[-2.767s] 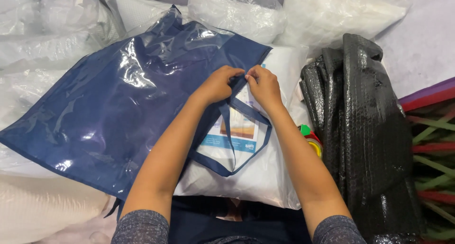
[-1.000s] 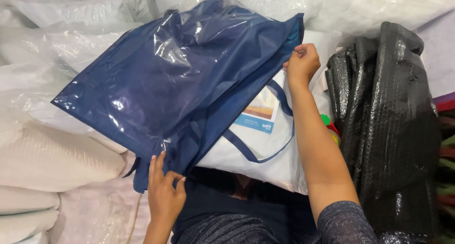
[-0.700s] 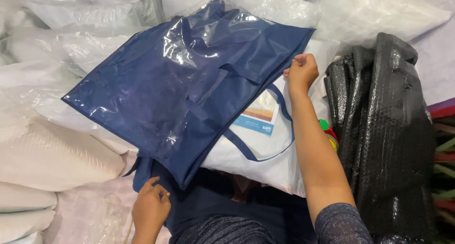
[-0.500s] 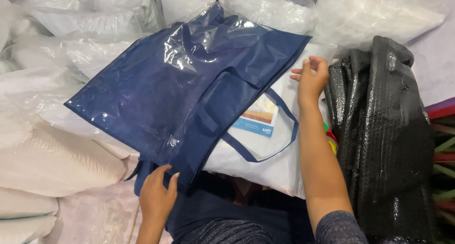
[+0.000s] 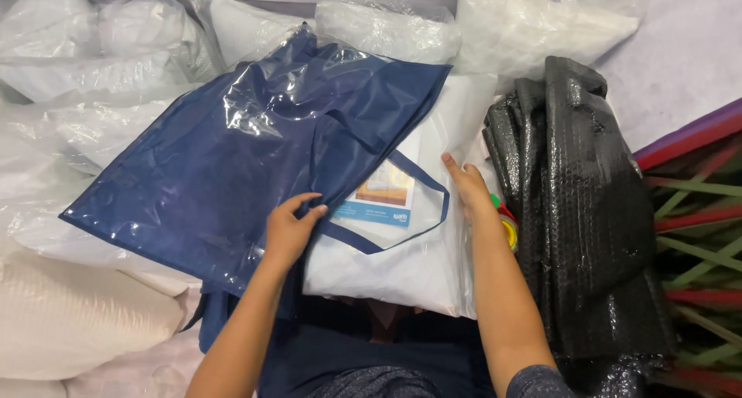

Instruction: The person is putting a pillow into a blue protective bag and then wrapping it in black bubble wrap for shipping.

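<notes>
- Head view, starting at nine o'clock: a cream textured pillow (image 5: 69,321) lies at the lower left edge, with white pillows in clear plastic (image 5: 85,66) stacked above it toward ten and eleven o'clock.
- Spreading from nine o'clock to the centre is a dark blue bag (image 5: 224,166) with a glossy clear plastic face; it lies tilted, its far corner pointing to twelve o'clock and its near edge draped over the person's lap.
- At six to seven o'clock the left hand (image 5: 290,232) comes up from below, its fingers curled around the blue bag's lower right edge, thumb on top, so the grip is closed on that fabric edge.
- Just right of that hand, at the centre, a white pillow (image 5: 402,267) lies partly under the blue bag; a printed paper insert (image 5: 382,201) with a blue band shows on it, and a loop of blue handle strap (image 5: 421,212) rests across its top.
- At about four o'clock from the centre, the right hand (image 5: 470,189) lies flat against the white pillow's right edge, fingers stretched out and together, pressing rather than clasping anything.
- Just beside that wrist, a small red, green and yellow object (image 5: 506,224) peeks out, mostly hidden.
- At three o'clock a black bubble-wrapped bundle (image 5: 587,205) runs from top to bottom, touching the white pillow's side.
- At the far right edge, red and green straps (image 5: 699,212) cross, with a pale floor (image 5: 688,50) above them at two o'clock.
</notes>
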